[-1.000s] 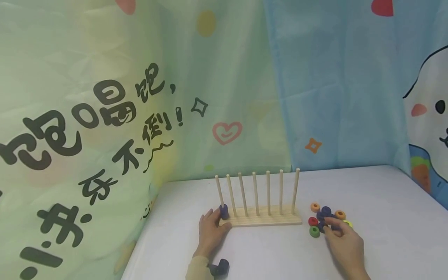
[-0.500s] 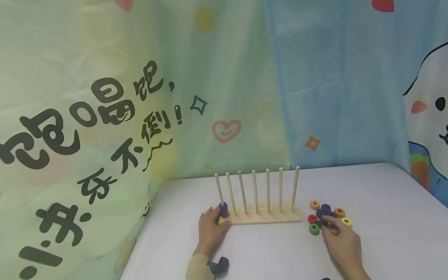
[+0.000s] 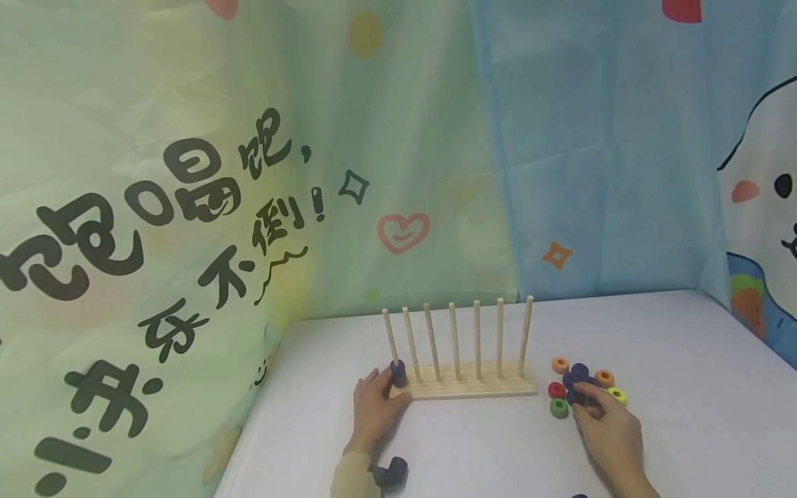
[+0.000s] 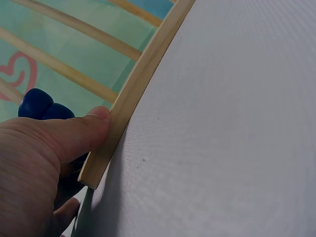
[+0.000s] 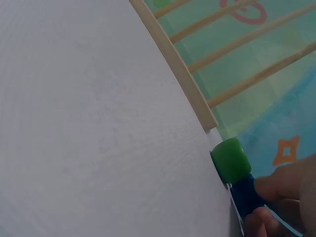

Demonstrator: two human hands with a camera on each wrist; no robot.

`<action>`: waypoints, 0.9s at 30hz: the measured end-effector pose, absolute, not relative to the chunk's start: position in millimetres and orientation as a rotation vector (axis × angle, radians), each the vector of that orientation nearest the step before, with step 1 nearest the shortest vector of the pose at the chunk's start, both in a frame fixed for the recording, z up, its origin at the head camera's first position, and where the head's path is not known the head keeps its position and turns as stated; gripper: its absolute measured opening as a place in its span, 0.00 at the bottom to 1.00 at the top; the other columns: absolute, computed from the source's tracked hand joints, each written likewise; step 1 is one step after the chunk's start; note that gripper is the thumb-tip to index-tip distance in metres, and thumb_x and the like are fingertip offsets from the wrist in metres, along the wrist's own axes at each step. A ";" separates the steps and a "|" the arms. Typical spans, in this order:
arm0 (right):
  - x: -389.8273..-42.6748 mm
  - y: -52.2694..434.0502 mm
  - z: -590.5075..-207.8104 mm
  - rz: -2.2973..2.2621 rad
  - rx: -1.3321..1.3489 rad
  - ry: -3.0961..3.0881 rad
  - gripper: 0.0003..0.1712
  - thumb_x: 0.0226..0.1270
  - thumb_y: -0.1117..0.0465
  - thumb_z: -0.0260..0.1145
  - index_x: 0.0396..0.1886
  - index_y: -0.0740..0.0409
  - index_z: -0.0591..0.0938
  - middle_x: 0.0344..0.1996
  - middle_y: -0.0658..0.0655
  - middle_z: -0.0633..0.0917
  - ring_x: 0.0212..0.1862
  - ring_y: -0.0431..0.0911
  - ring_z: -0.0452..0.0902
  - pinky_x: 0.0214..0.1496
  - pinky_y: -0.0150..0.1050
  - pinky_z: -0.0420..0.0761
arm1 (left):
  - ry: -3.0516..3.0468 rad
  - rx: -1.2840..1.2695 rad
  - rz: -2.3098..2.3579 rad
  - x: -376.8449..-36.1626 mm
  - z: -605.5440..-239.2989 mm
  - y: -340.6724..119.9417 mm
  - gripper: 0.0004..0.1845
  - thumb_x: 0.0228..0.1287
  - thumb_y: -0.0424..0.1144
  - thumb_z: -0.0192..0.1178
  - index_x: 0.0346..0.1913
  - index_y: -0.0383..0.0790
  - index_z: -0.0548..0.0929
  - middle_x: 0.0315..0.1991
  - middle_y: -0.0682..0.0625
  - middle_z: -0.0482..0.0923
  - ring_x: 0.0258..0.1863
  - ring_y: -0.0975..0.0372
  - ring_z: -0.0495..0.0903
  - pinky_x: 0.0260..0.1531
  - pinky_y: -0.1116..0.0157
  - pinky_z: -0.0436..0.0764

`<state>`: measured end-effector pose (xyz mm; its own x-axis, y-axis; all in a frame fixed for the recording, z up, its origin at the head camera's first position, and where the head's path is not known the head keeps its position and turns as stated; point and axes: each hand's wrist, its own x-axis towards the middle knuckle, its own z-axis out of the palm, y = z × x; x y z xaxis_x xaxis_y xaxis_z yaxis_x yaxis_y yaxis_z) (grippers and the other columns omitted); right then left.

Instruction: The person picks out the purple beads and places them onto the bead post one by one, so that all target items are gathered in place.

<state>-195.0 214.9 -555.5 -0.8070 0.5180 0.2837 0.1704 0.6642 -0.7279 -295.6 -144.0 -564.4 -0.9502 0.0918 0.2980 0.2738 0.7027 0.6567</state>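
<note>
A wooden peg rack [image 3: 473,389] with several upright pegs stands on the white table [image 3: 685,373]. One dark blue ring [image 3: 398,373] sits low on its leftmost peg. My left hand [image 3: 373,408] grips the rack's left end, and its thumb [image 4: 74,133] presses the base's front edge [image 4: 143,74] beside that blue ring [image 4: 37,103]. Right of the rack lies a cluster of rings: orange [image 3: 560,364], red [image 3: 556,390], green [image 3: 559,408], yellow [image 3: 617,395] and dark blue [image 3: 580,371]. My right hand [image 3: 598,415] pinches a dark blue ring [image 5: 245,195] next to the green ring [image 5: 229,160].
Printed curtains hang close behind the table: green on the left [image 3: 187,207], blue on the right [image 3: 591,138]. A dark wrist-mounted device [image 3: 391,474] shows at my left sleeve. Bare table stretches in front of the rack and off to the right.
My right hand has crept slightly forward into the ring cluster, uncovering the yellow ring, and its fingers have closed on a dark blue ring. My left hand has stayed on the rack.
</note>
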 end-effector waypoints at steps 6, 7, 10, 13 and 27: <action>-195.1 214.7 -556.5 0.975 -0.519 -2.415 0.21 0.52 0.71 0.70 0.49 0.61 0.82 0.33 0.62 0.87 0.26 0.44 0.77 0.22 0.27 0.69 | -2.666 -0.292 -1.098 -295.1 -563.7 -143.7 0.26 0.53 0.45 0.71 0.57 0.47 0.82 0.59 0.47 0.79 0.67 0.43 0.67 0.71 0.40 0.48; -195.2 214.8 -556.6 0.973 -0.518 -2.416 0.21 0.52 0.71 0.70 0.49 0.61 0.82 0.34 0.62 0.86 0.26 0.44 0.77 0.22 0.28 0.69 | -2.667 -0.292 -1.100 -295.2 -563.7 -143.7 0.26 0.53 0.45 0.71 0.57 0.47 0.82 0.59 0.47 0.79 0.67 0.43 0.67 0.71 0.40 0.48; -194.9 214.6 -555.8 0.970 -0.521 -2.429 0.21 0.52 0.71 0.71 0.49 0.62 0.82 0.36 0.63 0.86 0.26 0.44 0.77 0.22 0.28 0.69 | -2.667 -0.292 -1.098 -295.5 -564.5 -144.0 0.26 0.53 0.45 0.71 0.57 0.47 0.82 0.59 0.47 0.80 0.67 0.43 0.67 0.71 0.40 0.48; -193.7 215.6 -552.6 0.988 -0.528 -2.475 0.22 0.52 0.70 0.71 0.50 0.63 0.82 0.37 0.63 0.86 0.27 0.44 0.76 0.23 0.29 0.69 | -2.665 -0.294 -1.099 -295.8 -565.4 -144.4 0.26 0.53 0.45 0.71 0.57 0.47 0.82 0.59 0.47 0.80 0.67 0.43 0.67 0.71 0.40 0.48; -187.4 221.2 -547.2 0.985 -0.311 -2.684 0.27 0.53 0.68 0.70 0.55 0.68 0.78 0.21 0.50 0.79 0.24 0.42 0.72 0.23 0.32 0.68 | -2.674 -0.289 -1.094 -293.2 -562.6 -143.4 0.25 0.53 0.45 0.71 0.57 0.47 0.82 0.60 0.46 0.79 0.68 0.43 0.66 0.71 0.39 0.48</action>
<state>-187.4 221.2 -547.2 -0.9420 0.2881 0.1719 0.1085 0.7464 -0.6566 -293.2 -143.4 -562.6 -0.9522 0.0916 0.2913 0.2695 0.7005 0.6608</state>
